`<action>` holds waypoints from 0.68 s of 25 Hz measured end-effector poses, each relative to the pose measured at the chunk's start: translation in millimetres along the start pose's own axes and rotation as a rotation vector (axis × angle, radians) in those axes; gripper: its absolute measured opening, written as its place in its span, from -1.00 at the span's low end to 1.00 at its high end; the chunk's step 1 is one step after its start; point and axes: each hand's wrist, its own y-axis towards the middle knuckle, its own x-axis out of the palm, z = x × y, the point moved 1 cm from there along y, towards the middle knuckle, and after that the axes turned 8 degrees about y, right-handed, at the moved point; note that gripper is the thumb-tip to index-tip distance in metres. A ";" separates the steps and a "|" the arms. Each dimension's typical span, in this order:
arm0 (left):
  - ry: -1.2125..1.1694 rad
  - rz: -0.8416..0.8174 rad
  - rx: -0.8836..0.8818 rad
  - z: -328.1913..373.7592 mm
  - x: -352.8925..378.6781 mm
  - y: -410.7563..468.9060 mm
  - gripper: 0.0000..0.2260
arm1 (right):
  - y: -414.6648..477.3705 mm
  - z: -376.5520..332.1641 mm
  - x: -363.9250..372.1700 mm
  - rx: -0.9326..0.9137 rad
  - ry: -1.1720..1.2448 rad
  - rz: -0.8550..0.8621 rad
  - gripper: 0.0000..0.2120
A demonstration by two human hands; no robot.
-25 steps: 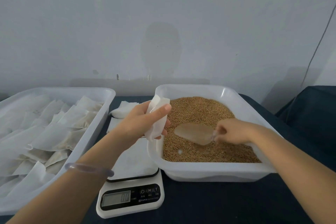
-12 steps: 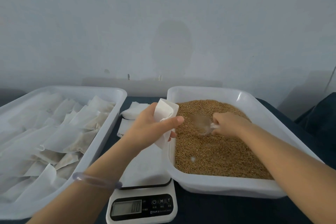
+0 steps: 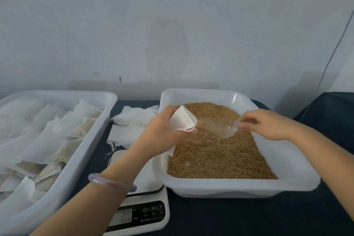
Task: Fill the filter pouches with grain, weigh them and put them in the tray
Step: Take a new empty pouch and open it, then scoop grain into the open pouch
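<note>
While left hand (image 3: 162, 134) fingers grip the pouch (image 3: 183, 120), hiding its base, right hand (image 3: 266, 124) fingers pinch a hazy clear scoop (image 3: 220, 126).

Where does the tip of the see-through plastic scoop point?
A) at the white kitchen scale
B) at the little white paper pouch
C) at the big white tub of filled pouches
B: the see-through plastic scoop in the right hand meets the open mouth of the white paper pouch held by the left hand.
</note>
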 end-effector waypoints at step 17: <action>-0.069 -0.164 0.012 8.6 13.6 3.9 -0.53 | -36.7 -33.6 -80.8 -0.285 0.020 0.045 -0.83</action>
